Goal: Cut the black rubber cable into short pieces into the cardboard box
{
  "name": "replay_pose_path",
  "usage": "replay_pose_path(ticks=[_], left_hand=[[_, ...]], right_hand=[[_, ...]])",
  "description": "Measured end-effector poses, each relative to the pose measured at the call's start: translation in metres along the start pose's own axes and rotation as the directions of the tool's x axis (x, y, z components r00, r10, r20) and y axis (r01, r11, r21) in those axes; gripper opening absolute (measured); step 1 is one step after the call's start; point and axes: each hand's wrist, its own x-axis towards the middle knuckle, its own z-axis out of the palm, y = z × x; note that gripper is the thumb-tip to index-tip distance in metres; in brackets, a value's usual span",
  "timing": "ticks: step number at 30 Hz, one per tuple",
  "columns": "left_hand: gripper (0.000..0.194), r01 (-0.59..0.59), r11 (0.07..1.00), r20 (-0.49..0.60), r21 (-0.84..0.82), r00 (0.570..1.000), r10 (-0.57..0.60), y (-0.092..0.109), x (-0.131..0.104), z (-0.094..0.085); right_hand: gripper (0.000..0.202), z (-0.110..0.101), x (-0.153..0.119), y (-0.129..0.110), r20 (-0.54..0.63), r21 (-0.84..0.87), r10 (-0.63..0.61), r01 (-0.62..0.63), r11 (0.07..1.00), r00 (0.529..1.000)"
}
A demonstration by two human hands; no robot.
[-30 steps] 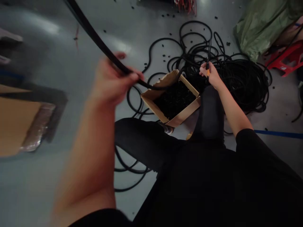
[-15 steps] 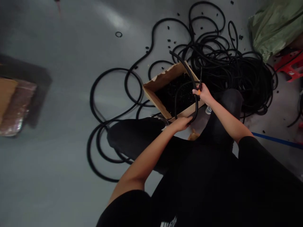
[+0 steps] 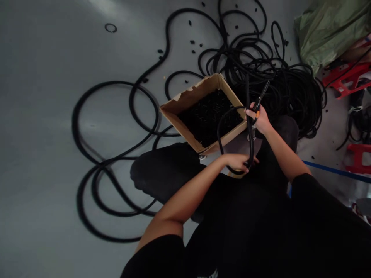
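Observation:
My left hand [image 3: 238, 162] is closed round a thick black hose [image 3: 251, 141], low between my knees. Higher up and to the right, my right hand [image 3: 259, 116] grips scissors [image 3: 263, 94] with orange on the handle, their blades pointing up and away. The fingertips of that hand touch the upright stretch of hose. Beside both hands stands an open cardboard box [image 3: 185, 129], holding many small black pieces [image 3: 211, 112]. Part of the hose loops over the box's near right corner.
A large tangle of black hose [image 3: 286, 88] lies beyond the box, and wide loops [image 3: 75, 123] spread left. Small black bits dot the floor. A green sheet [image 3: 327, 34] and red stools [image 3: 348, 79] are at the right.
The view has shifted right. My left hand has moved lower, nearer my lap, with the hose. The scissors have swung from near upright to a tilt toward the right, away from the hose.

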Motion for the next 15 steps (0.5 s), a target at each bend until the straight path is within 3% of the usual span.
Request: replay_pose_path(ticks=[2,3,4,6,7,8,9,12,15], left_hand=[[0.082,-0.004,0.998,-0.223,-0.061,0.975,-0.009,0.007,-0.02,-0.024],[0.085,-0.038,0.994,-0.372,-0.102,0.928,-0.003,0.012,-0.031,-0.034],[0.084,-0.088,0.986,-0.533,-0.141,0.846,0.0,0.016,-0.041,-0.042],[0.079,-0.184,0.963,-0.775,-0.195,0.63,-0.037,0.025,-0.056,-0.049],[0.074,-0.217,0.953,-0.841,-0.212,0.537,-0.065,0.03,-0.059,-0.05],[0.07,-0.24,0.944,-0.877,-0.225,0.471,-0.089,0.035,-0.061,-0.049],[0.064,-0.258,0.937,-0.895,-0.235,0.434,-0.105,0.041,-0.061,-0.048],[0.043,-0.326,0.905,-0.915,-0.273,0.379,-0.139,0.061,-0.052,-0.048],[0.029,-0.378,0.852,-0.911,-0.362,0.339,-0.236,0.088,-0.041,-0.065]], right_hand=[[0.077,0.003,0.005,0.002,0.001,-0.023,-0.005,0.005,1.0,1.0],[0.079,0.005,0.005,0.006,0.02,-0.033,-0.005,0.006,0.999,1.0],[0.08,0.009,0.003,0.011,0.053,-0.044,-0.005,0.007,0.999,0.999],[0.081,0.017,-0.006,0.024,0.137,-0.077,-0.003,0.013,0.997,0.991],[0.08,0.021,-0.013,0.031,0.175,-0.101,0.001,0.017,0.995,0.984],[0.078,0.025,-0.021,0.037,0.204,-0.126,0.008,0.018,0.992,0.979],[0.077,0.03,-0.029,0.042,0.226,-0.149,0.017,0.017,0.989,0.974],[0.074,0.041,-0.048,0.052,0.261,-0.18,0.044,0.004,0.984,0.964],[0.073,0.045,-0.054,0.054,0.313,-0.161,0.05,0.001,0.987,0.949]])
